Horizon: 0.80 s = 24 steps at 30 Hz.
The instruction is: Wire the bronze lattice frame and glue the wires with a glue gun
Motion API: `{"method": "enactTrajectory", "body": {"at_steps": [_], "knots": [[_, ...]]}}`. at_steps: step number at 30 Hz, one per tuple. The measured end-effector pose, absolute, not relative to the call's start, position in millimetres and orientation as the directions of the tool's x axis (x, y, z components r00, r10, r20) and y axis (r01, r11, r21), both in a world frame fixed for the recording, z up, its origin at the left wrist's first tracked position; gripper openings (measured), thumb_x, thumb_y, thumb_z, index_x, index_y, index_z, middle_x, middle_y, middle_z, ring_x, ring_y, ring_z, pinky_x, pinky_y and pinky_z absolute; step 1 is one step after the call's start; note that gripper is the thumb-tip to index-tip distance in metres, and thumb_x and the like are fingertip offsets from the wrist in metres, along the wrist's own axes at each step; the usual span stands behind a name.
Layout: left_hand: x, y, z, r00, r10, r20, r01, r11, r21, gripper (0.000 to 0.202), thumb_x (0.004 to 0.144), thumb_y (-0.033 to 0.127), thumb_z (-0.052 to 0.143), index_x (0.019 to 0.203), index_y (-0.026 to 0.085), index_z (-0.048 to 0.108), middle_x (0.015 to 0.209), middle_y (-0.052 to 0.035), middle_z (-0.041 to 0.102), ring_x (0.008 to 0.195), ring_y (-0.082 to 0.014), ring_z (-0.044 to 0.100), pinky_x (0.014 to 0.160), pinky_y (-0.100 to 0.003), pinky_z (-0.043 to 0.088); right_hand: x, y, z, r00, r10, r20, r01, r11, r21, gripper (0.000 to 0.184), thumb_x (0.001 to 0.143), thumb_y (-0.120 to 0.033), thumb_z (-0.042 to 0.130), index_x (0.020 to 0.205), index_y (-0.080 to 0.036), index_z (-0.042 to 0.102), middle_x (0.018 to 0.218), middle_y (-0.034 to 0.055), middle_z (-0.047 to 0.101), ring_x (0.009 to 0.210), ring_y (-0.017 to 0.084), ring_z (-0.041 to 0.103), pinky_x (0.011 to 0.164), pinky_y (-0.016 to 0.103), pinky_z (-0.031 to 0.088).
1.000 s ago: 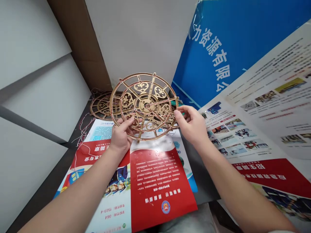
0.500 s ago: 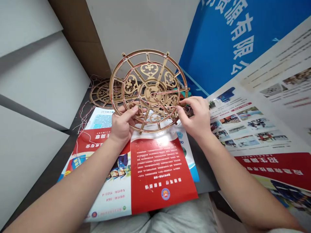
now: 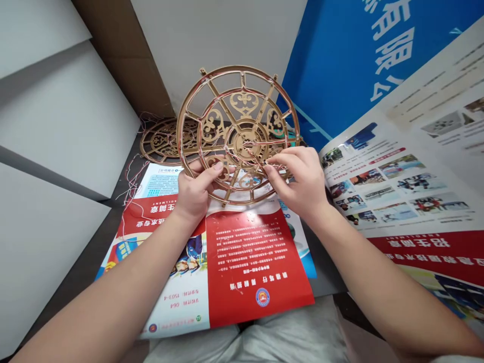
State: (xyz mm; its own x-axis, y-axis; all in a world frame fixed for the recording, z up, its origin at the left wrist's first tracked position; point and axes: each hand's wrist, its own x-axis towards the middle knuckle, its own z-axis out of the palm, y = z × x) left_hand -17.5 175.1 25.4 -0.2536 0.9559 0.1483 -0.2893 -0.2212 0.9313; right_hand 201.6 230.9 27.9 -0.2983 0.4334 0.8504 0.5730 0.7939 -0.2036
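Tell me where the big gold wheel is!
In the head view, the big gold wheel is upper middle, above the leaflet; the left hand holds its lower left, and the right hand is at its lower right.

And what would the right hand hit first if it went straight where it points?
Probably thin wires on the gold wheel, near its middle, though depth around the right hand is unclear.

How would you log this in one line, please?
left hand: holding gold openwork wheel | right hand: at wheel's lower right | below: printed leaflet
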Motion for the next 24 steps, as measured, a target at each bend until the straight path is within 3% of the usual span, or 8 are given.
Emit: {"method": "enactTrajectory", "body": {"at_steps": [9, 18, 24], "knots": [[-7.8, 164.6, 28.3, -0.192, 0.968, 0.163, -0.205, -0.202, 0.958, 0.041, 0.080, 0.044, 0.080, 0.109, 0.016, 0.073, 0.099, -0.0079, 0.074, 0.096, -0.0224, 0.075, 0.088, -0.037, 0.068, 184.9, 217.3, 20.7, -0.310, 0.538, 0.784, 0.573, 0.763, -0.297, 0.011, 0.095, -0.030, 0.064, 0.090, -0.022, 0.069, 0.094, 0.0064, 0.071, 0.094, 0.022, 0.065, 0.089, 0.041, 0.047], [-3.6, 164.4, 25.7, -0.193, 0.965, 0.179, -0.188, -0.216, 0.958, 0.036, 0.083, 0.042, 0.078, 0.108, 0.017, 0.072, 0.099, -0.0061, 0.074, 0.094, -0.0209, 0.075, 0.087, -0.036, 0.067, 185.0, 218.8, 18.5, -0.351, 0.528, 0.774, 0.518, 0.798, -0.309, 0.009, 0.096, -0.026, 0.061, 0.090, -0.020, 0.063, 0.095, 0.0066, 0.070, 0.097, 0.023, 0.063, 0.090, 0.040, 0.046], [-4.3, 163.2, 26.4, -0.168, 0.968, 0.185, -0.178, -0.214, 0.960, 0.038, 0.083, 0.042, 0.077, 0.111, 0.016, 0.071, 0.100, -0.0069, 0.074, 0.094, -0.0188, 0.075, 0.088, -0.032, 0.068, 183.8, 215.3, 19.4, -0.320, 0.550, 0.771, 0.461, 0.802, -0.380, 0.005, 0.093, -0.026, 0.062, 0.092, -0.021, 0.061, 0.092, 0.0050, 0.068, 0.094, 0.021, 0.062, 0.089, 0.038, 0.047]]}}
